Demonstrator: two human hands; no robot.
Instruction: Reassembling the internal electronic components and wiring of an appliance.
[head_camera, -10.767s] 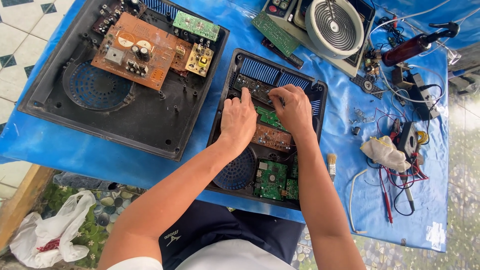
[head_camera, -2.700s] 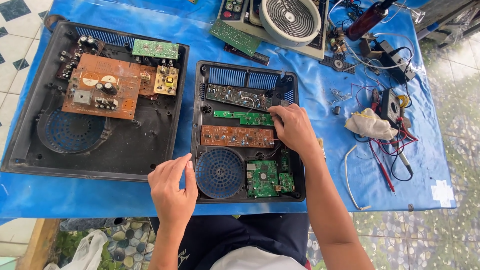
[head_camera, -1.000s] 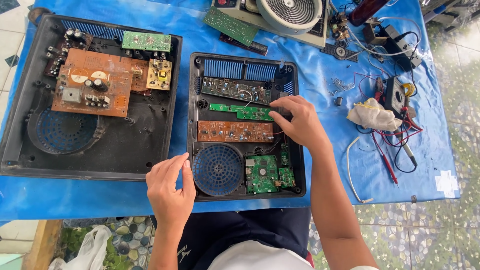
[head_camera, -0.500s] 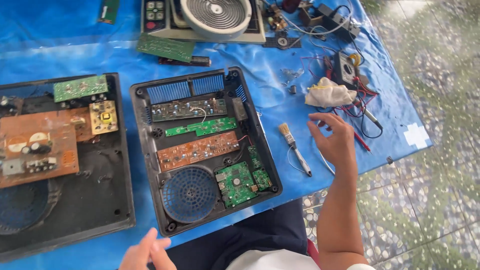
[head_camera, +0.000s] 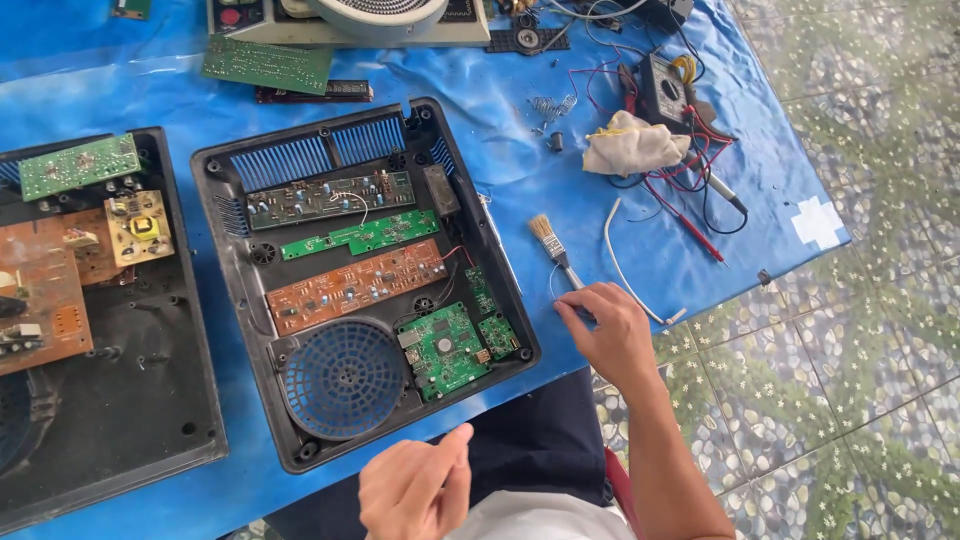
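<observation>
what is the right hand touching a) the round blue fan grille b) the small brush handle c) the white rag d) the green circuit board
b: the right hand has its fingertips on the handle end of the brush lying on the blue sheet, beside the open black case.

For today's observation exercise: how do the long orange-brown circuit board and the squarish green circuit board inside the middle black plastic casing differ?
The long orange-brown circuit board is a narrow strip across the middle of the black plastic casing; the squarish green circuit board is compact and sits near the casing's lower right corner. The orange-brown board lies above the round blue fan grille; the green one lies right of it, nearer the right hand. Both lie flat, tilted alike.
</observation>
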